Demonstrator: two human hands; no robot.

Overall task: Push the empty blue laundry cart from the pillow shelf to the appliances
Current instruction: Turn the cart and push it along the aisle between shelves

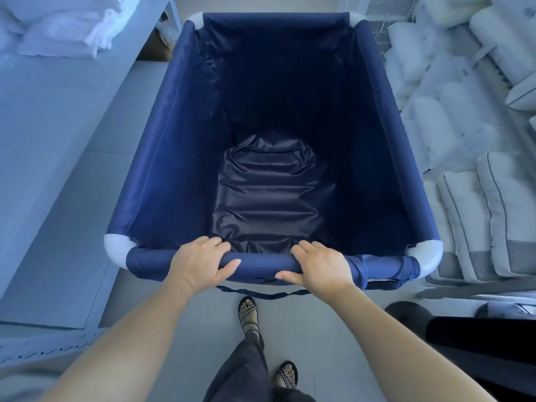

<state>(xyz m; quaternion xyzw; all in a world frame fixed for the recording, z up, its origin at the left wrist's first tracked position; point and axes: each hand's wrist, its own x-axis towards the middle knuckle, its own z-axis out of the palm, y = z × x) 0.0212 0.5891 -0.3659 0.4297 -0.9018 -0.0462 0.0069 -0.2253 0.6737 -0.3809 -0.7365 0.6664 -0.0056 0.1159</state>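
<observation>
A large blue fabric laundry cart [162,146] with white corner pieces fills the middle of the view, and nothing lies inside it. My left hand [200,262] grips the padded near rim left of centre. My right hand [319,266] grips the same rim right of centre. Both thumbs are on my side of the rim and the fingers curl over into the cart. Stacked white pillows [452,134] on the shelf run along the cart's right side.
A long pale table [49,158] with a heap of white linen [66,24] lies to the left. A vented white unit [383,13] stands beyond the cart's far right corner. My sandalled feet [249,317] are on the grey floor. A dark object [478,343] sits at lower right.
</observation>
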